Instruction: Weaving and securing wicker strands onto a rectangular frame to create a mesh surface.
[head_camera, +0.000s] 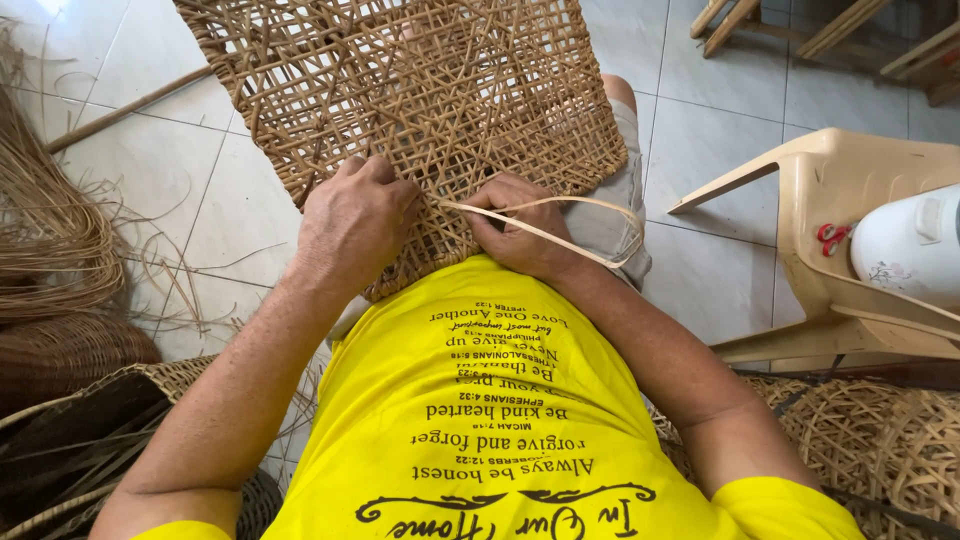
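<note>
We're boxed in near: woven baskets (880, 440) right, basket (80, 420) left. Open tile floor (700, 150) beyond. The woven rattan panel (420, 90) lies on our lap, top edge cut off. Left hand (355, 220) presses its near edge, fingertips hidden, grip unclear. Right hand (515, 225) pinches 1 looped rattan strip (570, 225).

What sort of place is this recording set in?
Probably a home weaving workshop: a tiled floor, loose rattan strips piled at the side, finished woven baskets, and a plastic chair.
</note>
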